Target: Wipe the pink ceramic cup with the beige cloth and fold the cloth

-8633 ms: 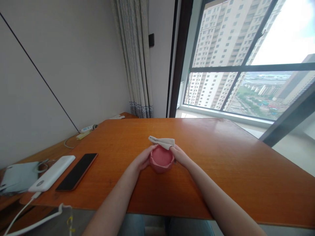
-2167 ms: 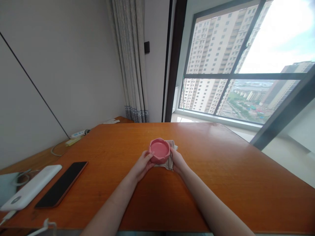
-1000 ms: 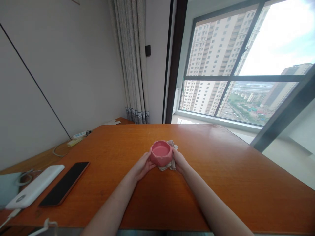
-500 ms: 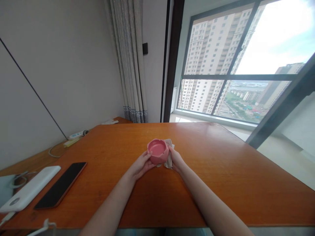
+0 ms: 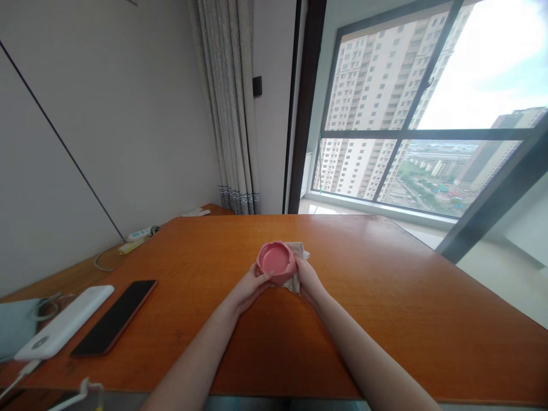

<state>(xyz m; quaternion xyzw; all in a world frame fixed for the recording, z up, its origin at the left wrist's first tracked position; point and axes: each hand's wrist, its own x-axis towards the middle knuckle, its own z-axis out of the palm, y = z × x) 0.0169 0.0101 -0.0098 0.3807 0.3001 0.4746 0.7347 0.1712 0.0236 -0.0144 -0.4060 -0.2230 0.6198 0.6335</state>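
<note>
A pink bowl with a scalloped, petal-like rim (image 5: 274, 260) is held up in front of me over the wooden table, its hollow turned partly toward me. My left hand (image 5: 252, 288) grips its left and lower side, thumb over the near wall. On the right side, my right hand (image 5: 307, 275) is closed on a pale beige cloth (image 5: 296, 249) and presses it against the bowl. Part of the cloth spreads out behind and below the bowl. The fingers behind the bowl and cloth are hidden.
On the wooden table (image 5: 205, 245) to the left lie a black-screened phone (image 5: 115, 317) and a white power bank (image 5: 68, 322) with a cable. Farther back along the wall are a power strip (image 5: 140, 234) and a yellow object (image 5: 132, 246). A window rises at the right.
My left thumb has moved from the bowl's rim down across its near wall. The bowl has turned slightly, and more cloth shows behind it. The view has shifted a little left.
</note>
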